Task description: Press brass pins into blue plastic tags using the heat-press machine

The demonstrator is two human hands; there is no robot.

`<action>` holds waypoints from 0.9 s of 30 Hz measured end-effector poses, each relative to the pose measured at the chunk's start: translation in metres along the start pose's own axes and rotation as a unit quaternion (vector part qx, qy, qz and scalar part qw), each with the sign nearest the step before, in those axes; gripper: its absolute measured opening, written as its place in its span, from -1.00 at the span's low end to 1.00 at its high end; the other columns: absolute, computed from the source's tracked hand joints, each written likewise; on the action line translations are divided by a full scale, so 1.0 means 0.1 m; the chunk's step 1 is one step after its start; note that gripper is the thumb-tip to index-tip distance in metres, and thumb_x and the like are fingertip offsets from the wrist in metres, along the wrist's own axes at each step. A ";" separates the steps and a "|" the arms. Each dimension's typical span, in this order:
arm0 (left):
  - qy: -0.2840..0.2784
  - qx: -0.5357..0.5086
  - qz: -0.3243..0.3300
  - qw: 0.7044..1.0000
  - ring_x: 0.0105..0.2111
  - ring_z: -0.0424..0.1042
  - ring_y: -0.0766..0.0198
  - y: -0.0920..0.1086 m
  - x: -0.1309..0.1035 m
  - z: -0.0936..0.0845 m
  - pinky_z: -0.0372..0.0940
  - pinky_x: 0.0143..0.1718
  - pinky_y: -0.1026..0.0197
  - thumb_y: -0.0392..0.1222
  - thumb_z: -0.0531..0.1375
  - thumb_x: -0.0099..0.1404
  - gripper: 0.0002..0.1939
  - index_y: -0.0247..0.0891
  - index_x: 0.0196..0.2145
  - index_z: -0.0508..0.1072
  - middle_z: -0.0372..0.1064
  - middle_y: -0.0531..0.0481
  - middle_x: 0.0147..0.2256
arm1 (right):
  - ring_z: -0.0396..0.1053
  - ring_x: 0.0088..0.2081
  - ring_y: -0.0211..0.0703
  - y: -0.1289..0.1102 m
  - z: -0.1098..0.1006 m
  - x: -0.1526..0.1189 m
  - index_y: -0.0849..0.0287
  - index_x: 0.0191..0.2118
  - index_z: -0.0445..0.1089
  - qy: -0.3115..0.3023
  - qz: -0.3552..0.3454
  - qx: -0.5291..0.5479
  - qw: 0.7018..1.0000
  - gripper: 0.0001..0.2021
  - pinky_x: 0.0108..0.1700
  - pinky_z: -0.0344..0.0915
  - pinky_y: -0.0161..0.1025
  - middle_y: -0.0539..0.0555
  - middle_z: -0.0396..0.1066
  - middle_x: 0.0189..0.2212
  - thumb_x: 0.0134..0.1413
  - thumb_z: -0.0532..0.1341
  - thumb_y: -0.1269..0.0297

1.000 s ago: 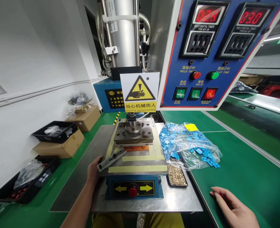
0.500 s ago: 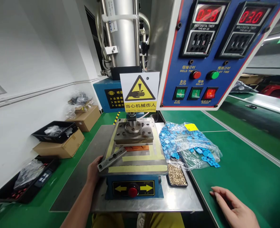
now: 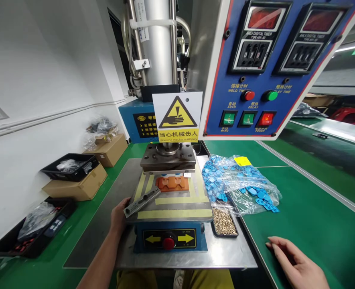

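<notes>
My left hand [image 3: 118, 216] is at the left edge of the press's base plate [image 3: 177, 205], beside the near end of a slotted metal bar [image 3: 143, 202]. Its fingers are mostly hidden, so their grip is unclear. Resting on the green table, my right hand [image 3: 299, 263] is loosely curved, thumb apart from the fingers, holding nothing. An orange fixture [image 3: 173, 184] sits on the plate, with bits of blue showing at its back edge. Above it hangs the press head [image 3: 168, 162], with a gap between them.
A clear bag of blue plastic parts [image 3: 240, 180] lies right of the press, behind a tray of small brass pieces [image 3: 224, 222]. A red button [image 3: 168, 242] is on the press front. The control box [image 3: 255, 108] overhangs from upper right. Black crates [image 3: 33, 224] and cartons stand left.
The press head has risen off the orange fixture, uncovering more of it. Both timer displays have gone from lit red digits to dark. My hands have stayed in place.
</notes>
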State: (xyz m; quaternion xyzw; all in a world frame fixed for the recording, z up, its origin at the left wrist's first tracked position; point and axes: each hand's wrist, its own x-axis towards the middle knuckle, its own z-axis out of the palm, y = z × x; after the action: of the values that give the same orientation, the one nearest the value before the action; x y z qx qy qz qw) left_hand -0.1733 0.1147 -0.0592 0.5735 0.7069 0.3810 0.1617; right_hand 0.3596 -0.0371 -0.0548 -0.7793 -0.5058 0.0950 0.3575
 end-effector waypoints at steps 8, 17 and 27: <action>-0.001 -0.001 0.001 1.000 -0.15 0.50 -0.05 -0.06 0.03 0.03 0.38 -0.16 0.13 -0.03 0.08 -0.11 -0.55 -0.21 -0.25 0.51 0.54 -0.12 -0.19 | 0.54 -0.21 -0.01 0.00 0.00 0.02 -0.01 -0.23 0.50 -0.059 0.069 0.025 0.996 -0.50 -0.38 0.44 -0.31 0.00 0.58 -0.24 -0.17 0.12 -0.24; 0.007 -0.115 -0.030 0.993 -0.27 0.52 0.02 -0.18 0.11 0.03 0.38 -0.25 0.16 0.10 0.13 0.02 -0.59 -0.26 -0.32 0.51 0.55 -0.12 -0.34 | 0.54 -0.25 -0.01 -0.08 -0.03 0.02 0.06 -0.26 0.53 0.005 0.037 0.122 0.992 -0.57 -0.33 0.46 -0.34 0.07 0.59 -0.31 -0.18 0.23 -0.13; 0.036 -0.264 0.046 0.963 -0.30 0.49 0.12 0.85 -0.01 -0.60 0.40 -0.21 0.16 0.26 0.18 0.09 -0.47 -0.27 -0.24 0.50 0.52 -0.09 -0.34 | 0.36 -0.47 -0.20 -1.80 0.17 0.29 0.19 -0.23 0.53 -0.141 -0.027 0.371 0.918 -0.60 -0.41 0.34 -0.30 0.12 0.54 -0.40 -0.08 0.31 -0.04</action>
State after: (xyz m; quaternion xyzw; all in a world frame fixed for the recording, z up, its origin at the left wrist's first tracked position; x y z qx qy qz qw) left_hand -0.1550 0.0974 0.0417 0.5281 0.5595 0.5817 0.2640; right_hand 0.2353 0.0376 0.0564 -0.5556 -0.5004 0.3751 0.5479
